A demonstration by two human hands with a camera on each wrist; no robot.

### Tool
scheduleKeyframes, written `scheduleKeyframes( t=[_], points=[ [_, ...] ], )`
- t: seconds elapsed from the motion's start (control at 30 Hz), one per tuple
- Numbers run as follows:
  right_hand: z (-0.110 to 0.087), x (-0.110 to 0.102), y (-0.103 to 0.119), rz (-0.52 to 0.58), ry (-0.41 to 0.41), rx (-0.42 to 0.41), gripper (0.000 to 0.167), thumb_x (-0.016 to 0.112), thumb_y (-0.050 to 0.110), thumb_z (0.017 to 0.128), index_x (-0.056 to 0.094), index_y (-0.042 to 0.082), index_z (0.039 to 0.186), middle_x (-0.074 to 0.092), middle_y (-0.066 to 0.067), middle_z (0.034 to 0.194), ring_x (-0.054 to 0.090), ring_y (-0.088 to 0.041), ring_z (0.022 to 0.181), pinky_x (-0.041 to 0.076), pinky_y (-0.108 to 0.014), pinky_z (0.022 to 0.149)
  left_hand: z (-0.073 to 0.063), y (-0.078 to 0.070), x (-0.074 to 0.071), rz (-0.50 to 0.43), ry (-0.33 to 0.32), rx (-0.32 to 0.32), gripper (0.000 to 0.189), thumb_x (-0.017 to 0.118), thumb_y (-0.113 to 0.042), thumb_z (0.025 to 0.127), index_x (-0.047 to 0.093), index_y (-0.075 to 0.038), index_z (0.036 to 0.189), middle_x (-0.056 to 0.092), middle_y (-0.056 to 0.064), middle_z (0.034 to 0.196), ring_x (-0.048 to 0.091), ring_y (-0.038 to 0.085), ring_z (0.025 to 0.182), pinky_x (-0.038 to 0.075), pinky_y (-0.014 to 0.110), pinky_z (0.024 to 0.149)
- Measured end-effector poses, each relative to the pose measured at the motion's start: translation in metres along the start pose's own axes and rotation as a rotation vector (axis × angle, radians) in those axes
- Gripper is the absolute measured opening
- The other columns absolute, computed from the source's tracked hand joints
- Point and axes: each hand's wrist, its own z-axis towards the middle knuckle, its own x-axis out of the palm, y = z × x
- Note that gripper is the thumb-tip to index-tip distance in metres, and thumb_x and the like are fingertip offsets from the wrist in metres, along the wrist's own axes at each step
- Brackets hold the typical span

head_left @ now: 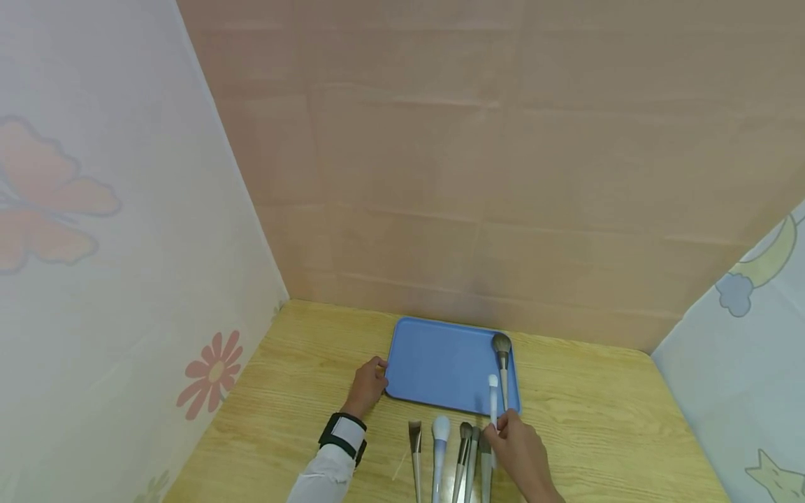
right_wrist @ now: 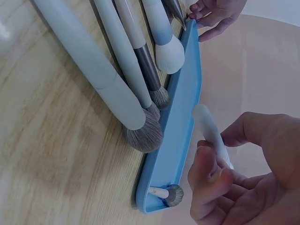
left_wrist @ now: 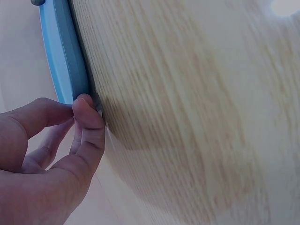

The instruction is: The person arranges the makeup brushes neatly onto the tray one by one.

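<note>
My right hand (head_left: 525, 453) pinches a white-tipped makeup brush (head_left: 493, 395) by its handle between thumb and fingers. The brush points away from me, its head over the near right part of a blue tray (head_left: 434, 360). Inside that tray, along its right side, lies a large makeup brush with dark bristles (head_left: 502, 344). My left hand (head_left: 367, 388) grips the tray's left edge near the front corner; in the left wrist view, thumb and fingertips pinch the tray's rim (left_wrist: 75, 79).
In front of the tray, several more makeup brushes lie side by side on the wooden table (head_left: 302, 391): a flat dark one (head_left: 415, 436), a fluffy white one (head_left: 441, 427) and grey-bristled ones (right_wrist: 145, 133). A brown wall covering (head_left: 402, 175) rises behind the table.
</note>
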Motion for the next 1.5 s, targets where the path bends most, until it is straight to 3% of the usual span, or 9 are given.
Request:
scheduleKeyframes(
  t=[0.4,1.03,1.33,1.5],
  points=[
    [0.007,0.004,0.003,0.013,-0.009,-0.017,0.015,0.063,0.019,0.087,0.054,0.008,0.083,0.055,0.003,0.062,0.046,-0.011,0.051,0.035,-0.027,0.046,-0.001,0.0,0.001,-0.004,0.005,-0.033,0.033,0.058,0.006,0.086,0.06,0.004,0.119,0.062,0.008,0.075,0.052,0.013,0.059,0.042,0.027,0.054],
    [0.028,0.006,0.006,-0.045,-0.063,-0.069,0.019,0.064,0.022,0.087,0.054,0.006,0.083,0.05,0.002,0.058,0.043,-0.01,0.047,0.031,-0.024,0.041,-0.001,0.0,0.0,-0.024,-0.004,0.015,0.033,0.057,0.008,0.085,0.06,0.006,0.118,0.059,0.007,0.07,0.048,0.012,0.054,0.039,0.025,0.051],
    [0.036,0.007,0.008,-0.063,-0.107,-0.085,0.018,0.063,0.021,0.085,0.055,0.005,0.082,0.049,0.001,0.058,0.043,-0.011,0.048,0.031,-0.027,0.042,0.0,0.001,0.0,-0.025,-0.004,0.005,0.032,0.057,0.007,0.087,0.06,0.005,0.118,0.059,0.008,0.073,0.048,0.013,0.057,0.04,0.027,0.052],
    [0.04,0.008,0.008,-0.066,-0.089,-0.069,0.019,0.062,0.022,0.085,0.055,0.005,0.083,0.05,0.0,0.058,0.044,-0.011,0.048,0.032,-0.027,0.042,0.0,0.003,0.002,-0.023,-0.006,0.004,0.032,0.057,0.007,0.086,0.06,0.005,0.117,0.06,0.009,0.074,0.049,0.014,0.059,0.04,0.028,0.053]
  ],
)
